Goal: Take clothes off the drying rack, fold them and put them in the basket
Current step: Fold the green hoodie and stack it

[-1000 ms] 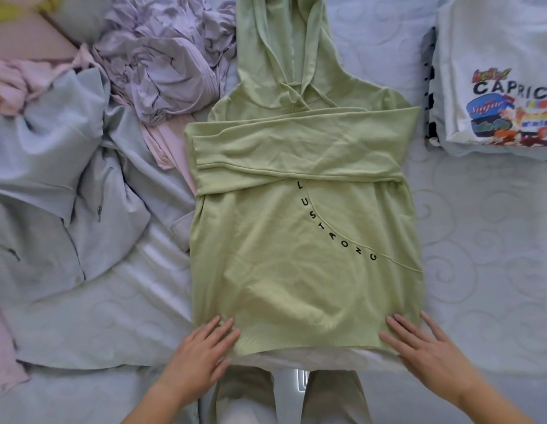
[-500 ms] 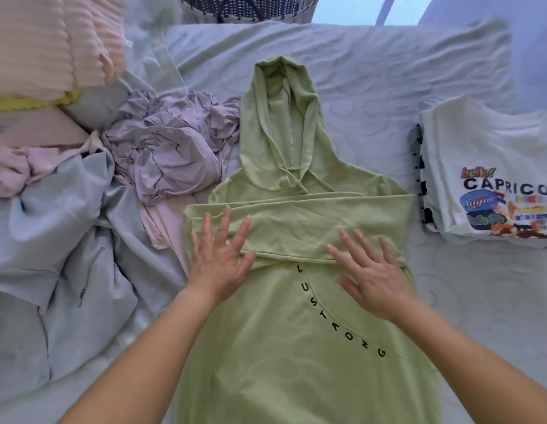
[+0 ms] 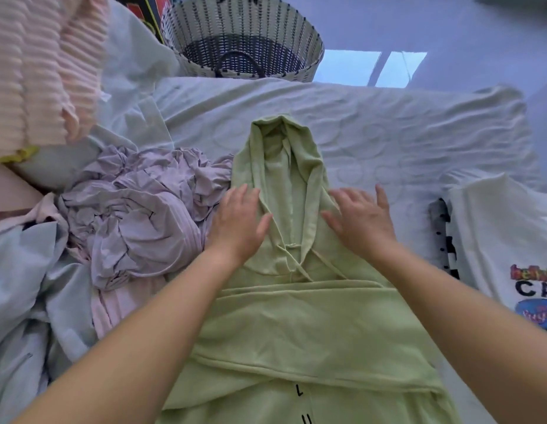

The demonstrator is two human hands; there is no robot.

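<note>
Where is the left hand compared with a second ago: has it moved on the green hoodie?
Yes. The left hand went from the hem of the green hoodie up past the folded sleeves to beside the hood, toward the basket.

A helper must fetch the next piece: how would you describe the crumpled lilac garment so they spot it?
On the bed, find the green hoodie spread flat in the middle. The lilac garment lies bunched against its left side. Its mauve colour and wrinkled, ribbed folds set it apart from the pale blue clothes beside it.
</note>
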